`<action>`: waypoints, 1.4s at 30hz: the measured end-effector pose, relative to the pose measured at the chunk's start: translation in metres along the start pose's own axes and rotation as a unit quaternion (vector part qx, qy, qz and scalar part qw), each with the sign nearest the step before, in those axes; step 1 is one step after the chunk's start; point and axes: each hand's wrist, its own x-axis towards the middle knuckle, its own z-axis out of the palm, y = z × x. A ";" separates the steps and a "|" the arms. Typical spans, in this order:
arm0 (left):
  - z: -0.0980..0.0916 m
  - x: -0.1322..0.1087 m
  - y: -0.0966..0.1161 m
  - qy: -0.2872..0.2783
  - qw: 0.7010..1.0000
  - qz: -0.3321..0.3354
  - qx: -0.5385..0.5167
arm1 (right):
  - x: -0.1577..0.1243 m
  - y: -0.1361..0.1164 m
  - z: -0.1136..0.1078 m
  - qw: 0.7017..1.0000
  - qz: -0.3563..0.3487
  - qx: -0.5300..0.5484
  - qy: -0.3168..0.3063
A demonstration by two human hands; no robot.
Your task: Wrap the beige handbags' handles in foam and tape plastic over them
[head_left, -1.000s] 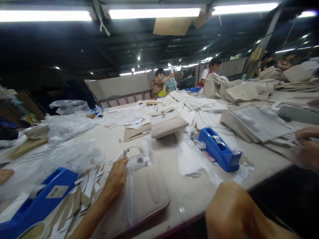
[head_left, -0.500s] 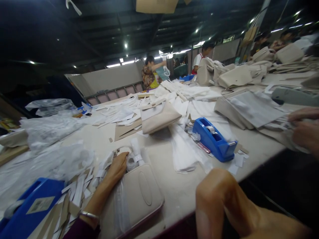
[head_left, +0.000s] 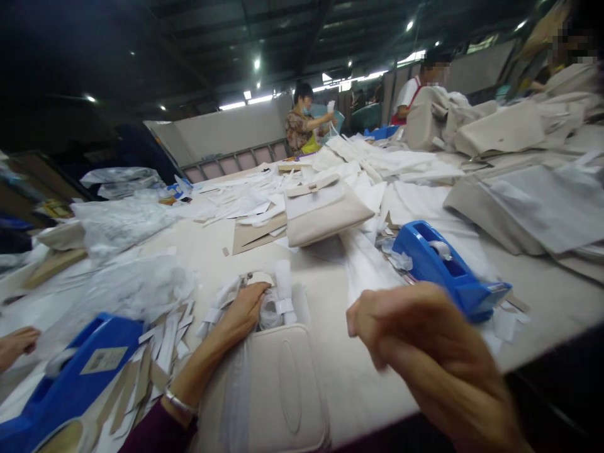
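Note:
My left hand (head_left: 243, 308), with a bangle at the wrist, lies over the top end of a light beige handbag (head_left: 278, 384) on the table. Its fingers close on the bag's upper part, beside a strap (head_left: 283, 292) bundled in white and clear wrapping. A clear plastic strip runs down the bag's front. To the right, my right hand (head_left: 425, 346) is raised above the table with curled fingers, slightly blurred; whether something small is between the fingertips is hidden. Just behind it stands a blue tape dispenser (head_left: 448, 270) with a roll in it.
A second blue tape dispenser (head_left: 80, 371) stands at lower left by paper strips (head_left: 160, 340) and plastic bags (head_left: 141, 289). Another person's hand (head_left: 19, 346) shows at the left edge. Ahead lie a beige bag (head_left: 325, 217), white sheets and piled bags (head_left: 500, 129). Co-workers are at the back.
My right hand has come up and forward from a bent wrist, fingers now showing. My view has turned left. The hand at the right edge has left view; another appears at left.

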 end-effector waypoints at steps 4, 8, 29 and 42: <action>-0.009 -0.012 0.014 -0.047 0.997 0.030 -0.054 | 0.035 0.063 0.025 0.986 0.156 0.059 -0.014; -0.021 -0.017 0.043 0.022 0.994 0.020 -0.109 | 0.057 0.103 0.046 0.974 0.208 0.090 -0.001; -0.005 0.007 0.089 0.018 0.896 -0.201 -0.395 | 0.086 0.113 0.060 0.963 0.158 0.218 -0.021; 0.007 0.005 0.089 0.074 0.870 -0.218 -0.437 | 0.088 0.126 0.057 0.951 0.188 0.243 0.026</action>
